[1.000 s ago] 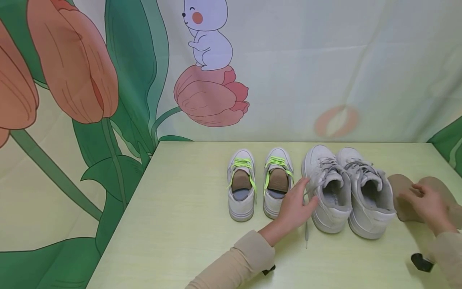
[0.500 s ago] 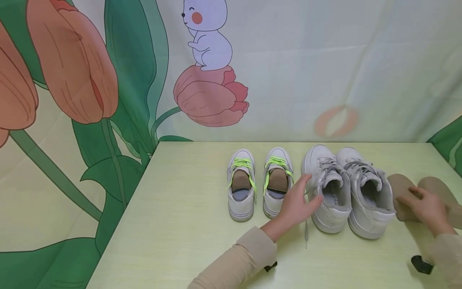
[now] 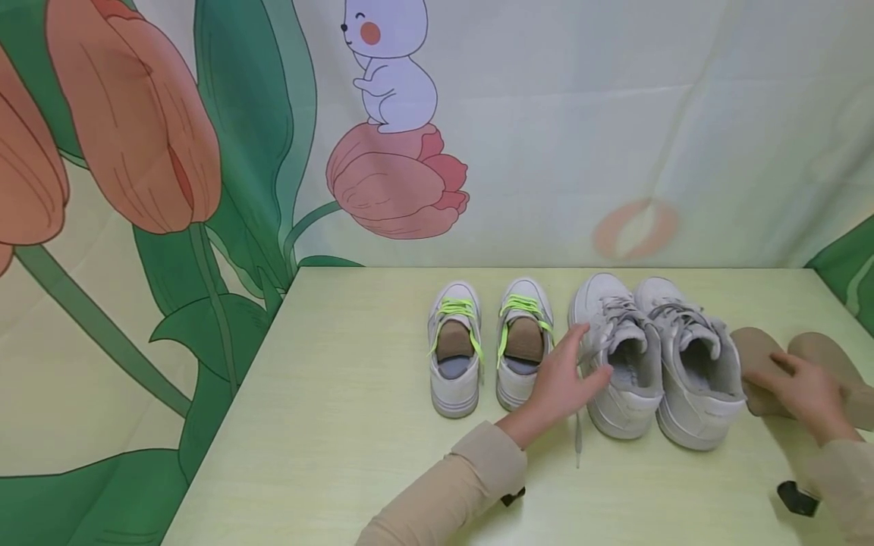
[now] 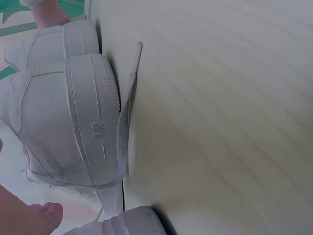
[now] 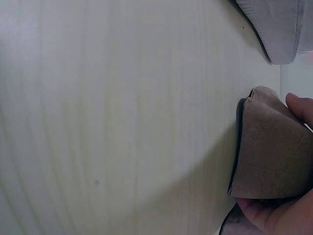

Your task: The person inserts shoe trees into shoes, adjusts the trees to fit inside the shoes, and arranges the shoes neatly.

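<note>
Right hand [image 3: 812,390], at the right side of the pale table [image 3: 328,425], on the left brown slipper [image 3: 754,343]. In the right wrist view, gripping this slipper, with thumb at the upper side and fingers at the lower edge. Cannot tell from here between lying fully flat and being slightly raised. Just to the right, close beside it, the right brown slipper [image 3: 829,356], toe also toward the far side.

In the middle, left hand [image 3: 563,379], with fingers and thumb spread, holding nothing; close to the left large white sneaker [image 3: 624,413], in front of the right small white sneaker [image 3: 515,390]. Cannot tell for certain between light touching and only hovering. From the left large sneaker, a loose lace [image 3: 578,444] down to the table. To its right, close by, the right large white sneaker [image 3: 703,425]. Farther left, the left small white sneaker [image 3: 456,394], with neon-green laces like its mate.

By judgement, in the step of handling the brown slippers, probably for straightening this pair within the row. Next, seems to call for a small, level correction of the left slipper, parallel to its mate, then a gentle release, without pushing against the large sneaker. Also wise to avoid catching the lace.
</note>
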Available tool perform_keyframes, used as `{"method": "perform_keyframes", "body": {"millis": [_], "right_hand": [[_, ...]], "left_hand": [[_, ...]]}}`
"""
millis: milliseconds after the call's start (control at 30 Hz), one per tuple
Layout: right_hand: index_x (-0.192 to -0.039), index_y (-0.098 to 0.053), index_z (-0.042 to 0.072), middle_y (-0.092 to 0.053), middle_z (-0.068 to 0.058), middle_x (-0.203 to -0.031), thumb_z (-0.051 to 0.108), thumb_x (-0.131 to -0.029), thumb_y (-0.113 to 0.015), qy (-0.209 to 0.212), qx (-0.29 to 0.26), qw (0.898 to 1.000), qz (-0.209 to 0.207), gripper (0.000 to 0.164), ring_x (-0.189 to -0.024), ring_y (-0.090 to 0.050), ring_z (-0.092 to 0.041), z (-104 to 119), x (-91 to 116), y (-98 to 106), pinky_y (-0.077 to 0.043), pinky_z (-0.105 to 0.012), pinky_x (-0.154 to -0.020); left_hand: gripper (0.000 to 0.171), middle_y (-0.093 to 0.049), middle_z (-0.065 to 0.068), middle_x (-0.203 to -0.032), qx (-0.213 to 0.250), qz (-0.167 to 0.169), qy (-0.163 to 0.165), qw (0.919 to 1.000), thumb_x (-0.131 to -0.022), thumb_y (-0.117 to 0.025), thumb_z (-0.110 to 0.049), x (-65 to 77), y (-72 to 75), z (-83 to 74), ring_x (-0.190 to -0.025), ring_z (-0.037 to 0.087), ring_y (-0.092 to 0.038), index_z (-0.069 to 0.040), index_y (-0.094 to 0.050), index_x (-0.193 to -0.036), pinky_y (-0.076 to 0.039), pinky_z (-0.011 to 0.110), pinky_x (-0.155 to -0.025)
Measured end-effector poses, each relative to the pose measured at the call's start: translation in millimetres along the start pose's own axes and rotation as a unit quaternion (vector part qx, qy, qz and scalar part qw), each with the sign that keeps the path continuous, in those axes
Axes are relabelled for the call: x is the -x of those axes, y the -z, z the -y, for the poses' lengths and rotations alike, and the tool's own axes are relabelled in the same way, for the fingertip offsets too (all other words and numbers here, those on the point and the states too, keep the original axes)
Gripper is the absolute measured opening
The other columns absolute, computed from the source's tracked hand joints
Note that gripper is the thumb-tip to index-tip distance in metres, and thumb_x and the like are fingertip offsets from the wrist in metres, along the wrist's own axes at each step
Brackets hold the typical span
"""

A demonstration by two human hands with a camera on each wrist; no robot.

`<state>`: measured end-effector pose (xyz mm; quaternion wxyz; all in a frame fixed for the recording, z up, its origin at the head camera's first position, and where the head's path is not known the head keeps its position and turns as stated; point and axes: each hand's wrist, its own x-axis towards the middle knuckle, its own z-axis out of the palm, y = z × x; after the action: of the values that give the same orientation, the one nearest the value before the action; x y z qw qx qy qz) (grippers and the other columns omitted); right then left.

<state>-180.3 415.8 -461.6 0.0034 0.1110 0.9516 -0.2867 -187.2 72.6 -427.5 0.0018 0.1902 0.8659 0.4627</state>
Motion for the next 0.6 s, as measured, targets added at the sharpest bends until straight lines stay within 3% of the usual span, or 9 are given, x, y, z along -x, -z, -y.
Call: {"method": "perform_keyframes", "body": {"millis": [300,600], "right_hand": [[-0.132,-0.020,-0.014,-0.017,-0.045,-0.128,0.049,-0.082,-0.052,0.035,0.026,0.999,0.031,0.087,-0.113,-0.020,-0.061,-7.4,-5.8,1.2,-0.021,-0.064,-0.088],[-0.133,-0.018,-0.013,-0.016,-0.044,-0.129,0.049,-0.082,-0.053,0.034,0.027,0.998,0.037,0.088,-0.113,-0.019,-0.061,-9.0,-4.7,1.5,-0.020,-0.065,-0.088]], "left_hand": [[0.066,-0.032,0.001,-0.142,-0.012,-0.001,-0.016,0.9998,-0.081,-0.060,-0.033,-8.6,-4.6,-6.4,-0.128,0.015,-0.035,-0.016,-0.029,-0.137,-0.031,0.030,-0.102],[0.068,-0.029,0.002,-0.143,-0.039,0.007,-0.008,0.9992,-0.081,-0.061,-0.032,-15.8,-9.5,-10.7,-0.129,0.015,-0.031,-0.017,-0.027,-0.137,-0.031,0.029,-0.102]]}}
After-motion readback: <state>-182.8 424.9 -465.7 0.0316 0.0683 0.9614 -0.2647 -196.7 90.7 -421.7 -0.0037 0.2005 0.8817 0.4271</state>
